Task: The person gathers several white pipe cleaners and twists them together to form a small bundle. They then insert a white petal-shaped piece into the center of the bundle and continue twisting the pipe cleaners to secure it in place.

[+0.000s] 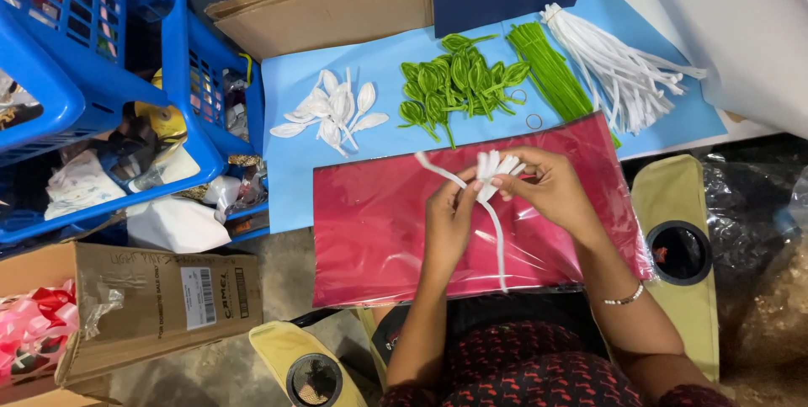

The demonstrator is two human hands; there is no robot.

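1. Left hand (449, 220) pinches the white flower cluster (494, 168) at its base; the fingertips hide the binding point.
2. Right hand (551, 186) has its grip pressed on the petals, above the red sheet (379, 230).
3. A white strip (497, 239) trails down from the cluster.
4. The blue baskets (181, 62) hold jumbled contents that are hard to make out.

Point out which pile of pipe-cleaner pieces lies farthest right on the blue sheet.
The white straight stems, fanned out right of the green straight bundle.
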